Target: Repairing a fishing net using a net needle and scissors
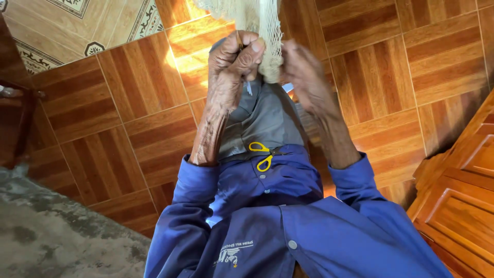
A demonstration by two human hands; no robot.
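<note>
Biggest thing I see is the tiled floor, wood-pattern squares, with a strip of patterned pale tiles at the top left and a rough grey mat at the bottom left. Wooden panelled door or cabinet fills the lower right corner. Dark wooden furniture edge at the far left, mostly cut off.

Next, the blue shirt with buttons takes up the bottom centre; both sleeves run up to the wrists. Grey trousers on the lap above it.

Cream net hangs down from the top edge, centre frame, and bunches between the two hands, above the lap. Fine mesh, the bottom end gathered into a wad.

Left hand: fingers curled tight, thumb pressed across, pinching the net's gathered end. A thin stick-like tool pokes up from that grip; I can't tell what it is. Something small and pale blue shows just under the hand, unclear too.

Right hand: motion-blurred, fingers bent in towards the net and touching its side. Looks like it grips the mesh, but I can't tell how firmly or how far it's closed.

Smallest: yellow-handled scissors lying on the lap at the waistband, well below both hands, nobody touching them. Blades are dark and hard to make out.
</note>
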